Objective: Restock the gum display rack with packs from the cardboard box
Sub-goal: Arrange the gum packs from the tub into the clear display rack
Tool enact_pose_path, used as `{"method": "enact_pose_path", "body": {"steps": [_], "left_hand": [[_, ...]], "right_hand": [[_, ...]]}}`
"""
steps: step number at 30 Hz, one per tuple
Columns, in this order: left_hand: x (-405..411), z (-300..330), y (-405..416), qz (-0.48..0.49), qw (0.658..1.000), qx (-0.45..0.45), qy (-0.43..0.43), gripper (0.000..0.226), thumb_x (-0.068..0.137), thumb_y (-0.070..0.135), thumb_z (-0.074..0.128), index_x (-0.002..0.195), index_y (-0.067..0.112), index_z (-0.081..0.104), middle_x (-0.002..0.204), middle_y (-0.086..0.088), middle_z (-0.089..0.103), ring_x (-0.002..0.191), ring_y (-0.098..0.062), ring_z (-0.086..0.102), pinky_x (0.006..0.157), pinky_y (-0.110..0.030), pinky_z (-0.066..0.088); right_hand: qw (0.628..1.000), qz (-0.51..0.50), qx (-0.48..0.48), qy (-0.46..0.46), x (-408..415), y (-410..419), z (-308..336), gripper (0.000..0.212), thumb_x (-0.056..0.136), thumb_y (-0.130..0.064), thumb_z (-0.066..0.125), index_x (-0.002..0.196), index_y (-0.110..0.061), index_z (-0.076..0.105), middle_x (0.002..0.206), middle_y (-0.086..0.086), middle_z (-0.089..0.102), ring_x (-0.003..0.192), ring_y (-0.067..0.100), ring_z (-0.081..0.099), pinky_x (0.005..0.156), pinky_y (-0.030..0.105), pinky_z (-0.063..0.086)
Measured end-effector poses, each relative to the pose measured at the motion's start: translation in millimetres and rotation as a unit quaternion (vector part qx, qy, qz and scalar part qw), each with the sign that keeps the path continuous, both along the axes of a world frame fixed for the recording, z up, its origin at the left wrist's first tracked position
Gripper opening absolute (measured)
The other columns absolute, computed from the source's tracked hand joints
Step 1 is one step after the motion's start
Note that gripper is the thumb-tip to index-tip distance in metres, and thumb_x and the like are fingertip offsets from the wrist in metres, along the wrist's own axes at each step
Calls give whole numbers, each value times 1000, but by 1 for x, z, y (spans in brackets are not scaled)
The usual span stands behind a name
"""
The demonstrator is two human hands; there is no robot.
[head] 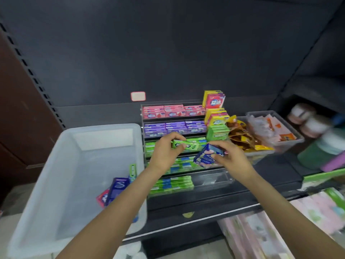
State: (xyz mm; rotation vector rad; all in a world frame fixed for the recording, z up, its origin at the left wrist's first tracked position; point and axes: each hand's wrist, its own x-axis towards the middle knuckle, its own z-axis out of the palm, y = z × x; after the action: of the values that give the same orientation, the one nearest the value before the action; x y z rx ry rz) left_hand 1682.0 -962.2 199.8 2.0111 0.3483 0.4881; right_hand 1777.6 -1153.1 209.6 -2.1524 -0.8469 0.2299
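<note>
A translucent white plastic bin (61, 176) is sitting at the far left, level with the shelf edge. Inside it, a purple gum pack (118, 189) is leaning against the right wall, with a pink pack (102, 198) just beside it and a green stick pack (132, 171) standing upright behind. No cardboard box is showing in the view; the bin is holding the loose stock.

The left hand (164, 152) is reaching over the bin's right rim, fingers and thumb pinching the left end of a green Doublemint pack (186, 144), which is lying level in front of the rack's third tier.

The tiered gum display rack (142, 116) is standing on the dark shelf (276, 171). Pink packs (171, 111) are filling its top tier, purple packs (175, 128) the second, and green packs (171, 183) the lower tiers. The right part of the lowest tier is showing bare clear plastic.

The right hand (231, 157) is gripping a blue flat gum pack (207, 155), tilted, thumb on its face and fingers curled behind, just right of the Doublemint pack.

Upright yellow, pink and green boxes (216, 116) are stacked at the rack's right side. Further right, a clear tray of snack sachets (274, 129) is resting on the shelf.
</note>
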Motion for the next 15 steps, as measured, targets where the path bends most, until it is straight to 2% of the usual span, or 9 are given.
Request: {"method": "enact_pose_path", "body": {"steps": [3,4,6,8,11,13,15], "left_hand": [[19,-4,-34,3,1000,1,12,8,86,16,66,94,18,64,95,11,62,68,-16,50,60,-15,36],[24,-7,-42,8,1000,2,17,8,86,16,66,94,18,65,93,12,61,67,-16,48,61,-18,36],[31,-11,-56,16,999,5,27,9,86,17,66,96,17,66,92,12,62,57,-6,42,57,-18,35],[35,-16,-64,24,999,-6,34,10,86,16,66,96,19,66,88,15,61,51,-2,41,53,-13,35],[35,-21,-72,37,998,-2,46,11,86,15,66,96,18,68,81,20,58,54,3,43,55,-10,34],[34,-24,-75,49,997,7,52,10,85,14,67,95,18,68,76,20,55,56,4,42,55,-10,34],[32,-26,-77,61,997,10,54,9,84,13,67,93,18,67,75,19,56,56,4,42,56,-10,34]], "right_hand": [[998,35,-50,-12,26,-33,-6,36,87,1,59,120,-14,61,116,-4,55,110,12,52,90,29,49],[996,46,-72,-23,34,-40,-8,36,87,2,59,119,-13,61,116,-5,55,109,10,51,90,24,45],[993,56,-102,-30,48,-50,-16,35,87,2,60,119,-11,62,117,-1,57,108,10,51,87,18,40],[991,65,-115,-25,58,-56,-25,34,87,2,60,119,-10,62,120,3,59,111,16,54,85,17,41],[988,75,-125,-41,66,-61,-37,33,87,1,60,118,-9,62,123,6,59,113,18,53,80,10,34],[985,91,-138,-53,68,-62,-46,35,87,1,59,120,-9,61,126,6,58,117,19,52,84,9,32],[982,100,-144,-69,69,-63,-54,36,88,3,57,123,-8,60,127,10,57,119,23,51,91,15,34]]}}
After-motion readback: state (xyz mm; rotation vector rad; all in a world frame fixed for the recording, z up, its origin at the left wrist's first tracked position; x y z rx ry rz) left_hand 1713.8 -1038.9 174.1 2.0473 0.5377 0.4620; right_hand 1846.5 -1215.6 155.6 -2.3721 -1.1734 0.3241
